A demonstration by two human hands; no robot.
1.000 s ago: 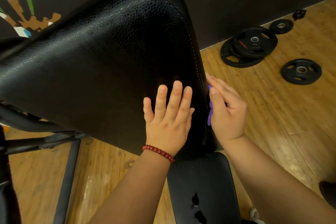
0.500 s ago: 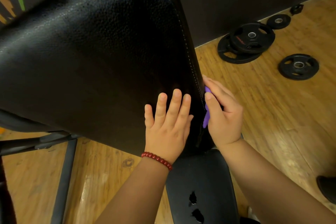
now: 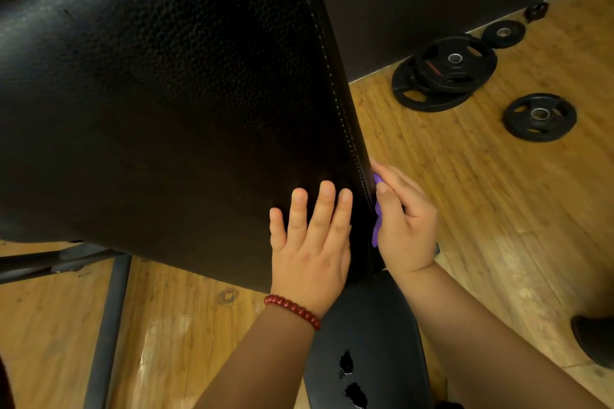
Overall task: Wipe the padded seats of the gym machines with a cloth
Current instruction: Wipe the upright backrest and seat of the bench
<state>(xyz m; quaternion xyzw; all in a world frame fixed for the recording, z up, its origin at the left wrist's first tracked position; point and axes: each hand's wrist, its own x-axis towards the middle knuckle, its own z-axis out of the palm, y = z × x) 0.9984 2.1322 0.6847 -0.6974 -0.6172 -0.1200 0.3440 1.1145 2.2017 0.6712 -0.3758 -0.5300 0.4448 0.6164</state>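
Note:
A large black padded back pad [image 3: 172,103] of a gym bench fills the upper left of the head view, tilted up. My left hand [image 3: 310,242], with a red bead bracelet at the wrist, lies flat with straight fingers on the pad's lower right part. My right hand [image 3: 403,229] presses a purple cloth [image 3: 377,209] against the pad's right side edge; only a thin strip of cloth shows between hand and pad. Below the hands is the smaller black seat pad [image 3: 372,325], which has two tears near the bottom.
Several black weight plates [image 3: 445,73] lie on the wooden floor [image 3: 498,209] at the upper right, near a dark wall. The bench's dark metal frame [image 3: 106,325] runs down at the lower left. A dark shoe [image 3: 594,339] shows at the right edge.
The view has closed in on the back pad. My right hand with the cloth has slid slightly down the pad's right edge. My left hand stays flat on the pad.

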